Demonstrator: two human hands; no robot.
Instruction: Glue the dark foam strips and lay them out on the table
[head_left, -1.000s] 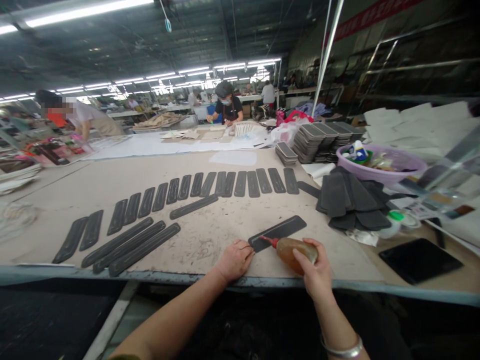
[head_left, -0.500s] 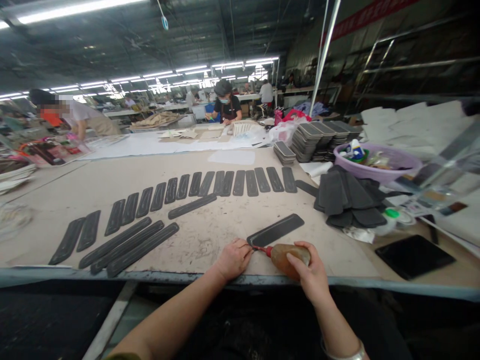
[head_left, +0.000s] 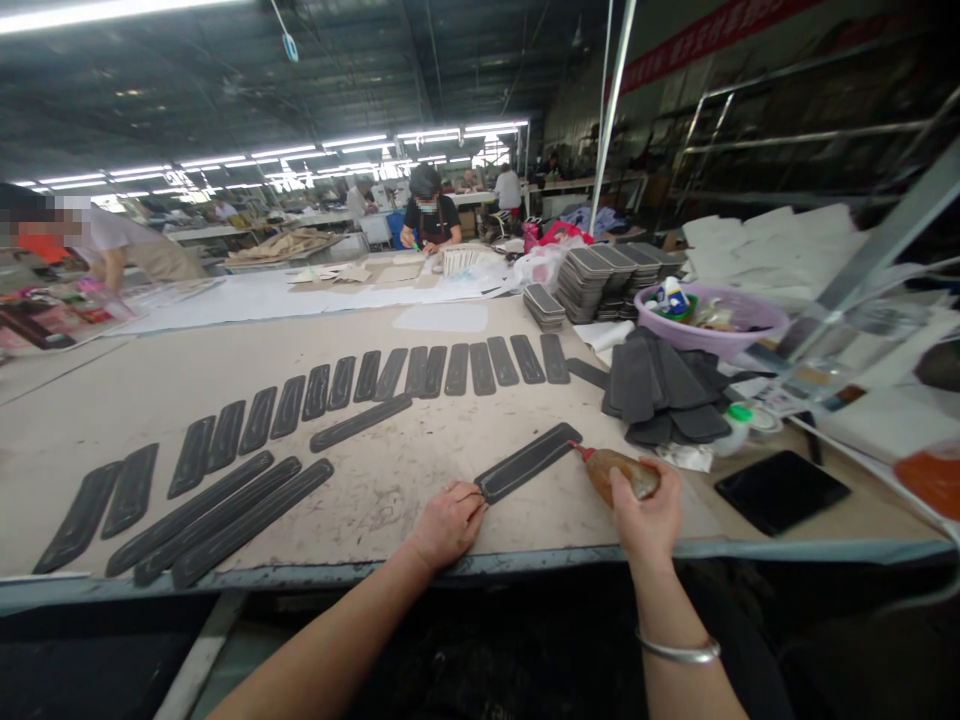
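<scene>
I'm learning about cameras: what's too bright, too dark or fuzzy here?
Head view: the long white ceiling tube light glares; head view: it's mostly dark beneath the beige table; head view: the distant person in white looks fuzzier than the amber bottle with red nozzle.

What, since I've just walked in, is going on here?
The person's right grip holds an amber bottle, its red nozzle at the far end of a dark strip on the table. The left grip rests at the strip's near end. A pale line runs along part of the strip's edge. Other dark strips lie in a row beyond it, with a heap of dark pieces to the right.
</scene>
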